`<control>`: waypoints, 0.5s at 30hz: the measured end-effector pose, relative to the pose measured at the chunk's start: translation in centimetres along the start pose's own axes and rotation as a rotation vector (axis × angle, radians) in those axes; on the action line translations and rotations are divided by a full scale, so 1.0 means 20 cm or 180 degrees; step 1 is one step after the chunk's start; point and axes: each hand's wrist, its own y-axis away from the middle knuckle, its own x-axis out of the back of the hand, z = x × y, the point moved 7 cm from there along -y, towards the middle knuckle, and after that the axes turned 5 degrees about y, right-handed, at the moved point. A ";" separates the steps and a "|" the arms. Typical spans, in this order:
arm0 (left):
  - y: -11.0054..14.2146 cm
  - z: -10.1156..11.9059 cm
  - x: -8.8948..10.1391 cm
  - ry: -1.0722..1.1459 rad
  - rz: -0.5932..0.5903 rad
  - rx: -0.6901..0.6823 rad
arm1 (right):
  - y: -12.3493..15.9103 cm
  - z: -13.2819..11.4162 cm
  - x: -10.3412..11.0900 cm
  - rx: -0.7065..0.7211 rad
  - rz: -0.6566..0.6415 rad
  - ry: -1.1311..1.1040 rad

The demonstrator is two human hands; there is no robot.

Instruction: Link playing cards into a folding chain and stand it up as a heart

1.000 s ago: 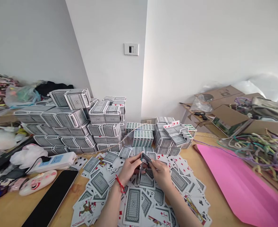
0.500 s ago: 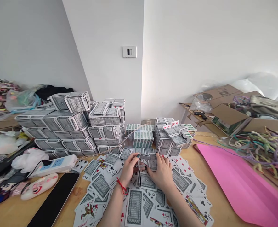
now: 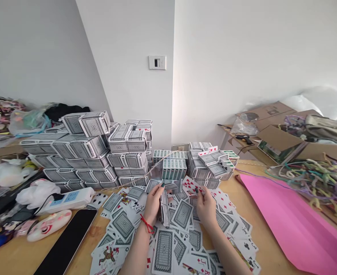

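My left hand, with a red string at the wrist, is closed on a folded playing-card piece that stands on edge, patterned back outward. Thumb and fingers of my right hand pinch a playing card with red hearts facing me, apart from the piece. Under both hands spreads a heap of loose playing cards, some face up, some back up. The right fingers and part of the folded piece are partly hidden.
Boxes folded from cards are stacked at the back left, centre and right. Green-white card packs stand between. A phone and power strip lie left, pink paper right.
My right hand has moved away from the folded piece and now holds up a hearts card. The piece in my left hand has swung slightly left and tilted.
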 end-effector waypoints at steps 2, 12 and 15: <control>-0.01 0.00 0.01 0.0129 0.0044 -0.0006 | 0.00 0.00 0.01 -0.0043 0.0088 -0.0301; 0.00 0.00 -0.01 -0.0004 0.0007 0.0037 | 0.01 -0.10 -0.02 0.0181 -0.0181 -0.0664; 0.00 0.00 -0.01 -0.0038 -0.0015 0.0049 | 0.01 -0.11 -0.01 0.0233 -0.0193 -0.0600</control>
